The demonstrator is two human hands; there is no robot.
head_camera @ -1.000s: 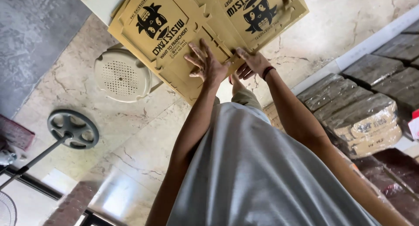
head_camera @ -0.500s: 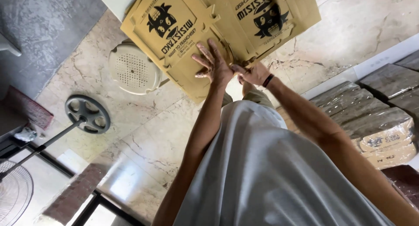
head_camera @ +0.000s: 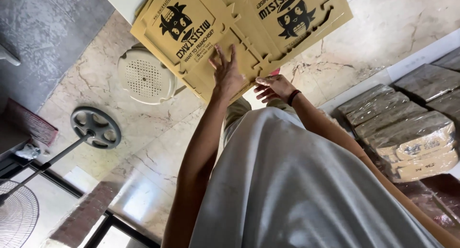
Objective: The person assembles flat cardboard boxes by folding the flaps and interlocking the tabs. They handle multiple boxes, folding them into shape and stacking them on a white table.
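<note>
Cardboard, flat yellow die-cut sheet, lay on bench edge above floor. Left hand had slid up from half a second earlier, now spread flat, pressing sheet. Right hand dropped off, open, holding nothing, just below edge.

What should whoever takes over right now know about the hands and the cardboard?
Left hand: open, palm pressed flat on the yellow die-cut box blank, fingers spread.
Right hand: open, dark band on the wrist, fingertips at the blank's near edge beside the left hand; whether they touch it is unclear.
Things: the printed blank lies flat, one corner over the cream plastic stool. Plastic-wrapped bundles are stacked on the right; a floor fan's base stands on the left.
Done: blank laid out, print side up.
Left: no flap is raised, so all shaping remains.
</note>
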